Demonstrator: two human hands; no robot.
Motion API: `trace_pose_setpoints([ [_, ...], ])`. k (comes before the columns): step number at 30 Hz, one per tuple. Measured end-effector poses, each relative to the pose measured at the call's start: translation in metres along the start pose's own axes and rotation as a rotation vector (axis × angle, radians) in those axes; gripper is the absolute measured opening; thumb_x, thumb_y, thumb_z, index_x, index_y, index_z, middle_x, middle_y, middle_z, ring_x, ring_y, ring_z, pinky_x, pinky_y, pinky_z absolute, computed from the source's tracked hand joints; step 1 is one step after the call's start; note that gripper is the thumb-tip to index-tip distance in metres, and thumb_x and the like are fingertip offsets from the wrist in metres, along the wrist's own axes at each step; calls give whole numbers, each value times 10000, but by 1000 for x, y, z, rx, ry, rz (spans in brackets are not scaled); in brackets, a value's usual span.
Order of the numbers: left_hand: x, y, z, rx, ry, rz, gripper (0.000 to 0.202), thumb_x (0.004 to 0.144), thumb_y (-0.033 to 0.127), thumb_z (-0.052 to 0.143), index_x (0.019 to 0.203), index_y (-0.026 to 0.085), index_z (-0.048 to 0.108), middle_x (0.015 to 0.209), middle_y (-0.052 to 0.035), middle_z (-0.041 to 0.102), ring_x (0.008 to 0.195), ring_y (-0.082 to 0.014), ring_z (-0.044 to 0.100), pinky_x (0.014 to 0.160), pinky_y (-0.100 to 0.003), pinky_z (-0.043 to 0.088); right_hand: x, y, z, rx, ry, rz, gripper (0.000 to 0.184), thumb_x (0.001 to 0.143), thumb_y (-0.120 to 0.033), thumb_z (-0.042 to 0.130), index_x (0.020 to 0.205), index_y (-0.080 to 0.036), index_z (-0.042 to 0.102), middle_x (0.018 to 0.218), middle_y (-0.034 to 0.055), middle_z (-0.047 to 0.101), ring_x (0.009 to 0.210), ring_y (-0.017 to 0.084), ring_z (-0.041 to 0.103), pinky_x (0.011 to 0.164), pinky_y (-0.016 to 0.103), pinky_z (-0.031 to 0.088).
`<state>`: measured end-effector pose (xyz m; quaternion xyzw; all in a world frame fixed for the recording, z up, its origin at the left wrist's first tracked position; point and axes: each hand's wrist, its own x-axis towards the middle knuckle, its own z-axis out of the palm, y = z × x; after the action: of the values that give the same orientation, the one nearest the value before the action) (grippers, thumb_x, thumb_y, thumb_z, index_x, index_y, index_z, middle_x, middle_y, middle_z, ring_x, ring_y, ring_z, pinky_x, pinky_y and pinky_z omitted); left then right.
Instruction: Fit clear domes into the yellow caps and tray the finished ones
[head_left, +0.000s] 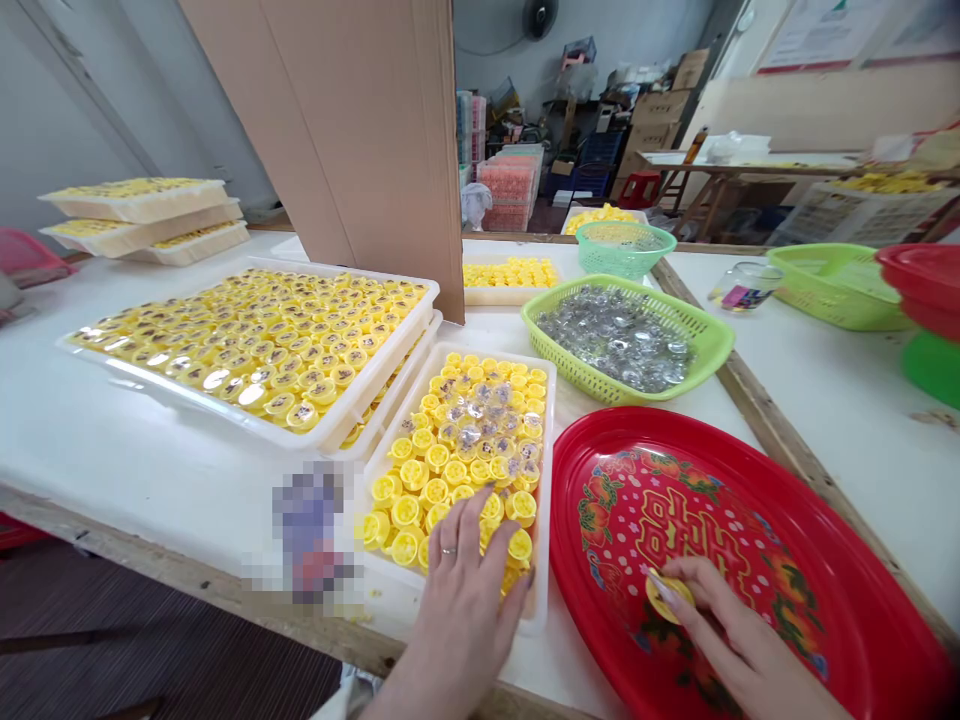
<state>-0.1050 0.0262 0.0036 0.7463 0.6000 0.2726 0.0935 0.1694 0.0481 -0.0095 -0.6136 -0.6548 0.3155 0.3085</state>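
Note:
My left hand [465, 600], with a ring on one finger, lies spread over loose yellow plastic caps [442, 475] in a white plastic tray [549, 470]. Silvery clear pieces sit among the caps toward the tray's far end. My right hand [724, 630] pinches a single yellow cap [670, 596] between thumb and fingers, just over a red tray [600, 480] with a floral pattern and gold characters. Part of that cap is hidden by my fingers.
A large white tray [390, 362] of yellow caps stands to the left, beside a blurred patch [311, 530]. A green basket [709, 340] holds clear pieces. Stacked trays, a cardboard divider [375, 130], a teal basket [626, 250] and a glass jar [742, 285] stand farther off.

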Motion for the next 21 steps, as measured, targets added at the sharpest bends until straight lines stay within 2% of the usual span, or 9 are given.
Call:
trace_pose_setpoints([
  [2, 8, -9, -6, 95, -17, -16, 289, 865, 213, 608, 1153, 218, 593, 1470, -177, 405, 1325, -391, 389, 978, -628, 401, 14, 17, -10, -315, -59, -108, 421, 831, -616, 557, 908, -216, 663, 792, 90, 748, 692, 277, 714, 600, 356, 573],
  [3, 11, -11, -6, 113, -34, -13, 283, 844, 221, 639, 1124, 215, 604, 1480, -177, 400, 1336, -392, 379, 978, -632, 401, 21, 21, -13, -481, -58, -175, 477, 842, -645, 508, 934, -204, 666, 799, 115, 745, 698, 303, 708, 601, 393, 559],
  [4, 13, -12, -4, 122, -49, -15, 291, 823, 223, 668, 1108, 216, 611, 1491, -174, 392, 1351, -389, 365, 988, -636, 393, 28, 20, -13, -628, 1, -248, 530, 843, -666, 478, 950, -185, 673, 806, 142, 740, 714, 334, 699, 604, 430, 544],
  [6, 15, -10, 0, 136, -61, -34, 321, 777, 215, 722, 1083, 219, 623, 1509, -170, 380, 1370, -387, 347, 1010, -647, 372, 43, 5, -9, -828, 127, -422, 562, 871, -645, 440, 993, -152, 680, 864, 180, 730, 803, 377, 682, 651, 485, 523],
  [7, 17, -9, 3, 143, -67, -46, 329, 755, 205, 744, 1064, 219, 632, 1511, -170, 381, 1372, -390, 347, 1015, -652, 365, 51, -9, -4, -860, 163, -518, 516, 909, -582, 427, 1033, -148, 675, 923, 179, 727, 870, 374, 673, 704, 498, 519],
  [10, 22, -6, 6, 157, -101, -70, 318, 724, 164, 770, 1018, 216, 659, 1496, -172, 412, 1364, -398, 367, 1011, -649, 374, 75, -59, 20, -718, 70, -826, 313, 956, -298, 471, 1212, -187, 614, 1181, 107, 697, 1128, 295, 609, 945, 462, 480],
  [13, 26, -6, 6, 166, -116, -94, 305, 710, 163, 785, 989, 209, 669, 1480, -173, 436, 1359, -406, 378, 1012, -644, 379, 96, -90, 48, -662, -96, -983, 389, 911, -114, 485, 1277, -189, 591, 1321, 74, 632, 1281, 292, 514, 1012, 474, 464],
  [17, 25, -9, 5, 147, -116, -109, 297, 685, 175, 805, 940, 219, 659, 1475, -147, 451, 1357, -411, 375, 1008, -661, 368, 115, -88, 68, -651, -188, -1031, 407, 846, -4, 472, 1173, -149, 666, 1244, 86, 681, 1233, 305, 569, 998, 515, 500],
  [21, 22, -14, 0, 28, -94, -100, 264, 699, 191, 790, 910, 244, 640, 1465, -93, 469, 1358, -385, 360, 1015, -641, 348, 119, -75, 65, -505, -152, -985, 290, 909, -80, 486, 1055, -182, 715, 1118, 75, 740, 1135, 276, 645, 972, 499, 530],
])
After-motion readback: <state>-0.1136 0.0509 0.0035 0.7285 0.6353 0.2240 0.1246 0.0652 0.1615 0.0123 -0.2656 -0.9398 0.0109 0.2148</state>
